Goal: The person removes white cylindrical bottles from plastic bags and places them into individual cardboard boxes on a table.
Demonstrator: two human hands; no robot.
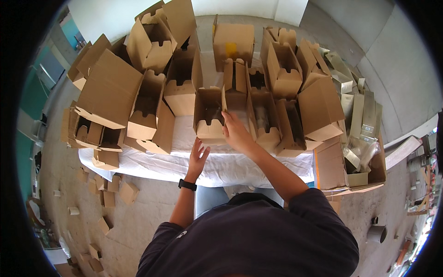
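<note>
A small open-topped cardboard box (210, 131) with a notched front edge stands at the table's near side, straight in front of me. My right hand (237, 134) is closed on its right wall, fingertips at the upper edge and thumb by the front corner. Just below the box's front left corner is my left hand (198, 159), its fingers apart and nothing in them; whether a fingertip touches the box I cannot tell. The inside of this box is dark, and something faintly shiny shows in it. Directly to its right stands a narrow cardboard box (235, 83) with raised flaps.
More open cardboard boxes crowd the table on the left (150, 108) and right (281, 69). A white cloth (249, 168) covers the tabletop. At the right, a large carton (330, 168) adjoins piled pale, flat-sided lengths (357, 115). Small cardboard pieces (129, 191) lie on the floor.
</note>
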